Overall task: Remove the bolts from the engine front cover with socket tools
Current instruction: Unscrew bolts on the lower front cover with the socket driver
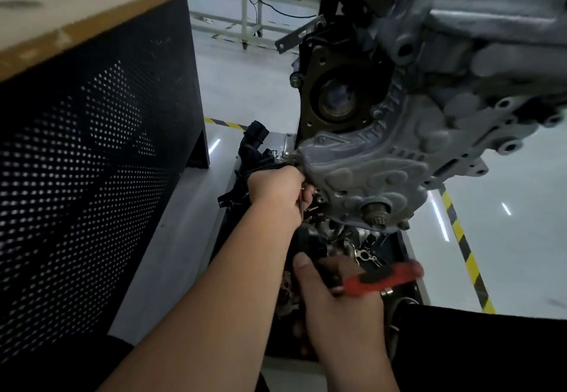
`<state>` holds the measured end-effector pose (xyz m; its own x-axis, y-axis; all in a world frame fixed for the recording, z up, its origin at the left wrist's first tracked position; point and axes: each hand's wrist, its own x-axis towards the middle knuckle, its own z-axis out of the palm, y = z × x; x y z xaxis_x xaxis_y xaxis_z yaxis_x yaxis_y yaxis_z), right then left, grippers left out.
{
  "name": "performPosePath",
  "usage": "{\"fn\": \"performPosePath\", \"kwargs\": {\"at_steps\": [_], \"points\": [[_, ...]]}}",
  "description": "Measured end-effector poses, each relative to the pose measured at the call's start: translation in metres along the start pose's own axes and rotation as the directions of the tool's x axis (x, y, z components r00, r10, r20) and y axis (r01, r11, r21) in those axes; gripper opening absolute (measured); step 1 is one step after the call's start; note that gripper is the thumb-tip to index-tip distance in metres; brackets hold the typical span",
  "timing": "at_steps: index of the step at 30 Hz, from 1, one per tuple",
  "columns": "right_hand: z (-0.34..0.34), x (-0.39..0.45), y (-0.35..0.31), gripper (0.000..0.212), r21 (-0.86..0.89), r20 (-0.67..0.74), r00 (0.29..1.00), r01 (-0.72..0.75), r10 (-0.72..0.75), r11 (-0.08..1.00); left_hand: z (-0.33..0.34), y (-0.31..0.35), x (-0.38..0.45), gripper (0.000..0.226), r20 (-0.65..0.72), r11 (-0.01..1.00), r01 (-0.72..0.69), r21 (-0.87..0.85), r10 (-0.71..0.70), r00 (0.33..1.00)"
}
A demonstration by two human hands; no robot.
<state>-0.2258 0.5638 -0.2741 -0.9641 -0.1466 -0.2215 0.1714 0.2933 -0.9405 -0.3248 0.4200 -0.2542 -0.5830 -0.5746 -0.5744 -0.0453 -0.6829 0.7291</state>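
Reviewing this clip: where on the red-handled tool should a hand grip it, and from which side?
Grip the red handle around its middle, from the near, lower end, as the right hand seems to do. The handle is long and bar-like, lying roughly level over the parts tray, and its free end points right. Motion blur hides the exact finger placement.

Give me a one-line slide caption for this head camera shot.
Left hand at the engine front cover's lower edge; right hand holding a red-handled tool.
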Motion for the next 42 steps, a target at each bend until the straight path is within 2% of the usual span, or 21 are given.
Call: {"fn": "performPosePath", "kwargs": {"at_steps": [1,3,5,6,7,8,10,12,14,15,17,20,22,23,26,28,31,34,36,40,42], "points": [[-0.002,0.001,-0.003,0.029,0.262,0.130,0.973,-0.222,0.193,0.939,-0.001,0.002,0.000,0.014,0.021,1.000,0.031,0.000,-0.031,0.999],[-0.010,-0.001,-0.004,0.031,0.610,0.590,0.737,-0.675,0.331,0.416,-0.002,0.006,0.001,0.018,0.082,0.995,0.099,0.006,-0.099,0.992],[-0.010,0.000,-0.002,0.041,0.521,0.850,0.495,-0.840,0.178,-0.151,-0.003,0.008,0.000,0.018,0.110,0.991,0.128,0.039,-0.131,0.985],[-0.009,-0.002,0.000,0.044,0.485,0.875,0.470,-0.840,0.121,-0.243,-0.003,0.008,0.000,0.018,0.107,0.990,0.128,0.062,-0.134,0.985],[-0.006,-0.005,0.001,0.044,0.506,0.863,0.494,-0.834,0.110,-0.220,-0.002,0.007,-0.002,0.019,0.094,0.990,0.118,0.082,-0.125,0.988],[-0.002,-0.007,0.000,0.042,0.578,0.812,0.563,-0.813,0.154,-0.076,-0.001,0.007,-0.003,0.019,0.072,0.991,0.094,0.094,-0.101,0.992],[-0.001,-0.007,-0.003,0.035,0.633,0.571,0.769,-0.635,0.287,0.442,0.000,0.005,-0.007,0.016,0.030,0.994,0.035,0.103,-0.039,0.999],[-0.002,0.000,0.004,0.036,0.400,0.198,0.961,-0.261,0.195,0.879,0.002,0.001,-0.011,0.016,-0.010,0.994,-0.024,0.110,0.026,1.000],[-0.006,0.005,0.005,0.033,0.072,0.020,1.000,-0.014,0.012,0.997,0.002,-0.002,-0.012,0.015,-0.023,0.994,-0.051,0.092,0.053,0.998],[-0.006,0.004,0.004,0.032,0.055,0.007,1.000,-0.005,0.004,0.998,0.001,-0.002,-0.012,0.012,-0.009,0.997,-0.034,0.075,0.035,0.999],[-0.006,0.002,0.001,0.031,0.324,0.132,0.979,-0.192,0.157,0.926,-0.004,0.001,-0.015,0.008,0.067,0.998,0.055,0.032,-0.057,0.996],[-0.008,-0.001,-0.003,0.022,0.660,0.563,0.773,-0.634,0.292,0.404,-0.024,-0.006,-0.032,0.031,0.162,0.957,0.174,0.233,-0.215,0.963],[-0.008,0.000,-0.001,0.020,0.686,0.705,0.680,-0.726,0.200,0.051,-0.040,-0.017,-0.052,0.041,0.179,0.907,0.188,0.378,-0.271,0.946],[-0.008,-0.001,0.000,0.019,0.692,0.712,0.680,-0.722,0.175,-0.015,-0.049,-0.021,-0.064,0.041,0.208,0.901,0.185,0.392,-0.282,0.937],[0.000,-0.010,-0.002,0.013,0.727,0.675,0.716,-0.687,0.177,0.006,-0.066,-0.021,-0.091,0.030,0.261,0.879,0.030,0.476,-0.173,0.950],[0.009,-0.016,-0.009,0.019,0.757,0.611,0.761,-0.642,0.218,0.120,-0.072,-0.015,-0.100,0.032,0.248,0.869,-0.056,0.492,-0.078,0.966],[0.026,-0.026,-0.011,0.034,0.791,0.293,0.892,-0.429,0.345,0.437,-0.074,-0.011,-0.104,0.032,0.171,0.869,-0.061,0.492,-0.028,0.985],[0.042,-0.040,-0.005,0.020,0.762,-0.002,0.932,-0.233,0.362,0.604,-0.067,-0.014,-0.107,0.018,0.136,0.886,-0.037,0.463,-0.030,0.990],[0.043,-0.044,-0.005,0.011,0.821,0.002,0.916,-0.231,0.402,0.522,-0.064,-0.015,-0.109,0.008,0.128,0.886,-0.037,0.462,-0.026,0.991],[0.029,-0.040,-0.012,0.012,0.900,0.287,0.857,-0.394,0.428,0.184,-0.066,-0.014,-0.112,0.032,0.126,0.873,0.113,0.475,-0.194,0.973],[0.028,-0.040,-0.013,0.013,0.885,0.306,0.862,-0.413,0.404,0.212,-0.068,-0.013,-0.111,0.029,0.130,0.892,0.124,0.436,-0.199,0.971]]}}
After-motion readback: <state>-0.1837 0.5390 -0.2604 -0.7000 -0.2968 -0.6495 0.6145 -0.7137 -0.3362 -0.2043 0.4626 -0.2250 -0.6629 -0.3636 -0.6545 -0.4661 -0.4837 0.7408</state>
